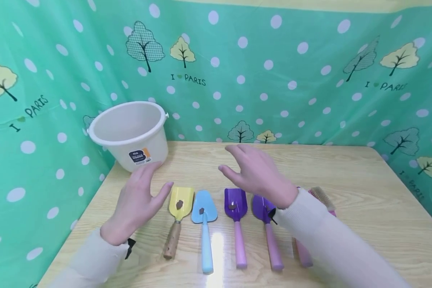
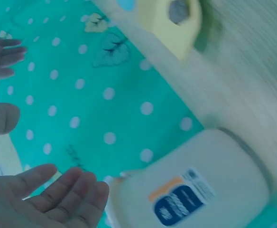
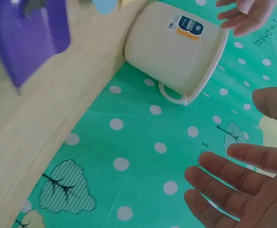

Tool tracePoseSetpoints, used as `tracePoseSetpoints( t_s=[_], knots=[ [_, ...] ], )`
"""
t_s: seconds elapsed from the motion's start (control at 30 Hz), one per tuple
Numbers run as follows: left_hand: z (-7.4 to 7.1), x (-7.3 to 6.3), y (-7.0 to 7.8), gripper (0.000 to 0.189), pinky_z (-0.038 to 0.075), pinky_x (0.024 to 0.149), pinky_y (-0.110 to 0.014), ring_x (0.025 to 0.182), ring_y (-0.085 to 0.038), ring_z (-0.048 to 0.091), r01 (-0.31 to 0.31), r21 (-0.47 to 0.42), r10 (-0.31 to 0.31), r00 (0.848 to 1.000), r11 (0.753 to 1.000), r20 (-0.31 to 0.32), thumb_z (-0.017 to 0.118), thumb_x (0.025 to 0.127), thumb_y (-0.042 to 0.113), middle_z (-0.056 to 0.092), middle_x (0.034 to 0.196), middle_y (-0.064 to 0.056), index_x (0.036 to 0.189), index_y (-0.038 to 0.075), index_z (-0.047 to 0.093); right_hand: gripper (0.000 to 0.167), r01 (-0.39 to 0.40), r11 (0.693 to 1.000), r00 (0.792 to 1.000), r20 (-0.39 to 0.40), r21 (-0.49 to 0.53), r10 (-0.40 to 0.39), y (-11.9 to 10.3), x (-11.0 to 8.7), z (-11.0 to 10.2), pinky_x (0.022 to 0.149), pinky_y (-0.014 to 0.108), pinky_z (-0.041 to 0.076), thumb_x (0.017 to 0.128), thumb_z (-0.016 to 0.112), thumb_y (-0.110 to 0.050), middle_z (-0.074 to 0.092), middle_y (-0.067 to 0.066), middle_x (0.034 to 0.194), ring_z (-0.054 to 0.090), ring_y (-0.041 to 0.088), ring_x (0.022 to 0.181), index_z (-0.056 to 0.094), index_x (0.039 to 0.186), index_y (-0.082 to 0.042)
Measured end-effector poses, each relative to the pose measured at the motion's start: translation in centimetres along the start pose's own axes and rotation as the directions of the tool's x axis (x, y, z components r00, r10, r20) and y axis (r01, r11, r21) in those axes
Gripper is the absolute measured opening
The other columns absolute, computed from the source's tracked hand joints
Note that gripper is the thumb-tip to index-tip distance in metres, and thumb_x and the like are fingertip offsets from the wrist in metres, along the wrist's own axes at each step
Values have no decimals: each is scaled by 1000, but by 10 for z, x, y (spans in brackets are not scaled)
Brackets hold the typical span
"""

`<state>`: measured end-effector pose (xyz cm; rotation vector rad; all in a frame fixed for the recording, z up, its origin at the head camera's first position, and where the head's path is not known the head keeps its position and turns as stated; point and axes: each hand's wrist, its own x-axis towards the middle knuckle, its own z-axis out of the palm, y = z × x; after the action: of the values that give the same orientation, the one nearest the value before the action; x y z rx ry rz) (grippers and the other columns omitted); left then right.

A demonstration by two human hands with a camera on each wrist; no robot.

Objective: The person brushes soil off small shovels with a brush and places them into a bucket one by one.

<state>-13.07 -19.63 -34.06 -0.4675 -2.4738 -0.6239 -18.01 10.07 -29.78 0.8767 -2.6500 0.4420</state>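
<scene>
My left hand hovers near the white bucket, thumb spread from the fingers and nothing held. Over the table's middle my right hand is raised, its fingers apart and holding nothing. Below the hands lies a row of hand tools: a yellow shovel with a wooden handle, a light blue shovel, a purple shovel with a pink handle, and a second purple shovel, partly covered by the right arm. A pink-handled brush is mostly hidden by the right sleeve.
The bucket stands at the table's back left corner, its label facing me. A green dotted cloth with printed trees hangs behind the wooden table and along its sides.
</scene>
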Motion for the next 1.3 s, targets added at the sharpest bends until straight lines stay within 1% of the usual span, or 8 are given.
tracePoseSetpoints(
  t_s=[0.13, 0.3, 0.57, 0.67, 0.9, 1.03, 1.17, 1.3],
  knots=[
    [-2, 0, -18, 52, 46, 83, -53, 108, -35, 54, 37, 5, -37, 999, 999, -23, 68, 85, 25, 57, 120, -19, 127, -1, 52, 56, 14, 1000, 999, 35, 20, -15, -4, 22, 0, 82, 41, 50, 92, 53, -48, 61, 10, 122, 60, 25, 105, 52, 132, -9],
    [-11, 1, -39, 44, 45, 76, -53, 96, -35, 55, 104, 9, -103, 994, 995, -44, 64, 88, 22, 57, 113, -21, 122, -5, 54, 49, 51, 999, 998, 41, -13, -51, -11, 47, 2, 69, 36, 51, 93, 52, -47, 64, 6, 108, 62, 21, 90, 57, 124, -10],
    [-26, 4, -59, 45, 45, 81, -52, 95, -39, 55, 235, -56, -236, 972, 970, -14, 57, 93, 24, 56, 110, -23, 124, -9, 51, 45, 49, 999, 995, 83, -23, -47, -22, 79, 7, 57, 30, 47, 93, 51, -50, 60, -1, 93, 56, 14, 78, 57, 118, -13],
    [-31, 7, -64, 45, 47, 81, -50, 96, -39, 56, 306, -93, -307, 952, 947, 3, 56, 94, 25, 57, 110, -24, 123, -9, 52, 44, 47, 999, 994, 98, 25, -49, -27, 89, 11, 65, 32, 49, 93, 50, -49, 62, -1, 99, 59, 15, 86, 58, 117, -13],
    [-41, 16, -79, 53, 42, 78, -26, 101, -35, 56, 447, -140, -445, 894, 884, 47, 50, 96, 37, 57, 114, -23, 125, -8, 50, 44, 9, 994, 986, 167, 110, -27, -43, 117, 25, 81, 34, 50, 94, 47, -47, 64, 0, 118, 60, 17, 105, 59, 122, -14],
    [-43, 23, -85, 58, 42, 77, -24, 103, -32, 55, 511, -172, -509, 859, 842, 59, 48, 96, 43, 57, 116, -23, 125, -7, 50, 41, -34, 985, 980, 197, 172, 0, -49, 132, 34, 80, 32, 50, 94, 48, -47, 64, -1, 111, 61, 14, 97, 61, 116, -15],
    [-43, 29, -89, 59, 43, 74, -21, 101, -27, 54, 555, -185, -556, 830, 811, 55, 48, 95, 46, 58, 115, -22, 125, -5, 52, 33, -74, 969, 978, 205, 236, 25, -54, 144, 44, 70, 27, 48, 94, 50, -46, 64, -4, 93, 58, 10, 79, 61, 104, -17],
    [-42, 32, -92, 60, 43, 70, -21, 96, -21, 52, 589, -182, -592, 805, 787, 46, 49, 94, 48, 58, 112, -20, 122, -5, 54, 29, -119, 942, 972, 229, 314, 46, -61, 154, 54, 62, 25, 47, 94, 54, -43, 61, -4, 85, 56, 11, 71, 60, 101, -16]
  ],
)
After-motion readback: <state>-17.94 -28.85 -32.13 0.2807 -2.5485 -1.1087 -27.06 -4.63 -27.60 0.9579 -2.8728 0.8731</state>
